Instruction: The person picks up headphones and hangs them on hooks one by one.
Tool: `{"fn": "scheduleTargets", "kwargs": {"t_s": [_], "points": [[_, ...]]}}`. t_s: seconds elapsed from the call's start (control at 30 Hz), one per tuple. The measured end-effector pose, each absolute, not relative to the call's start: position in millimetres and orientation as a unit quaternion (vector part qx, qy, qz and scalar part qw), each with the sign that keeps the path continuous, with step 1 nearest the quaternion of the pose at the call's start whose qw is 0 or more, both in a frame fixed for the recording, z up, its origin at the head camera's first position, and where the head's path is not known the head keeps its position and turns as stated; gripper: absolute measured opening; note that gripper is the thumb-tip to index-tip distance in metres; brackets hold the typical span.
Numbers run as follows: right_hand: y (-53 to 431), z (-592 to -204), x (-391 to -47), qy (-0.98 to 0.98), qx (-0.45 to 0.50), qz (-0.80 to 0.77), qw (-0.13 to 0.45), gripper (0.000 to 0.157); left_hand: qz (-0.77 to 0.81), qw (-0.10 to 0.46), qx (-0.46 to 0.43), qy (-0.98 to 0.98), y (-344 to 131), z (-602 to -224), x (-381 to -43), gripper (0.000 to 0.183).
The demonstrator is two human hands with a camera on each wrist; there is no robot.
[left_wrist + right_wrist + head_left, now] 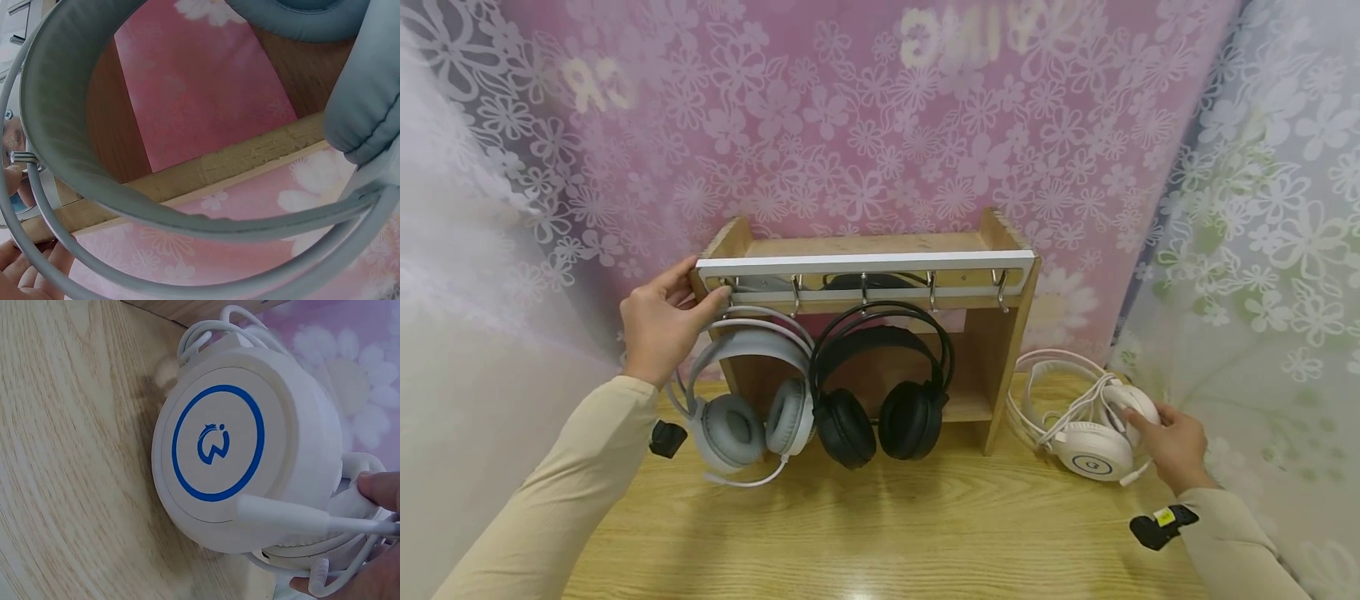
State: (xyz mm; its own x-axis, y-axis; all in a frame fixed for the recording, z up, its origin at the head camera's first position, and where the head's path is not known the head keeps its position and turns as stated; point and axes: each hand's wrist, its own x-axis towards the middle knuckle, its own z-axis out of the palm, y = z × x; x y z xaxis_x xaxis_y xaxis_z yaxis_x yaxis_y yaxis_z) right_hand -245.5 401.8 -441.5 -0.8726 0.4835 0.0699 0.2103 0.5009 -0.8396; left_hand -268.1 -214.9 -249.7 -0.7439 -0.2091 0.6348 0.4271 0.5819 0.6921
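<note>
My left hand (662, 321) grips the upper left corner of a small wooden shelf (1017, 358), the thumb at the front of its hook rail (865, 260) and the fingers round the side. Grey headphones (730, 433) hang just below that hand; their padded headband (59, 112) fills much of the left wrist view. Beside them hang black headphones (913, 421). At the right, my right hand (1176, 446) holds white headphones (1093, 458) by one ear cup, low over the table. Their cable is bundled round them. A blue ring logo (217, 444) marks the other cup.
The shelf stands on a wood-grain table (865, 533) against a pink flowered backdrop (850, 133). Metal hooks (1001, 292) line the rail. A pale flowered curtain (1262, 317) hangs close on the right, with another sheet (497, 275) on the left.
</note>
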Motion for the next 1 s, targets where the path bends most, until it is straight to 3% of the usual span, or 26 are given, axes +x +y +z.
{"fn": "scheduleTargets", "kwargs": {"t_s": [0.33,1.0], "points": [[401.1,-433.1,-237.5,-0.841,-0.199,0.487,0.129,0.075,-0.450,0.353,-0.068,-0.817,-214.4,-250.3,-268.3,0.060],[391.5,-408.2,-220.4,-0.715,-0.182,0.641,0.213,0.078,-0.457,0.347,-0.068,-0.817,-214.7,-250.2,-268.0,0.060]]}}
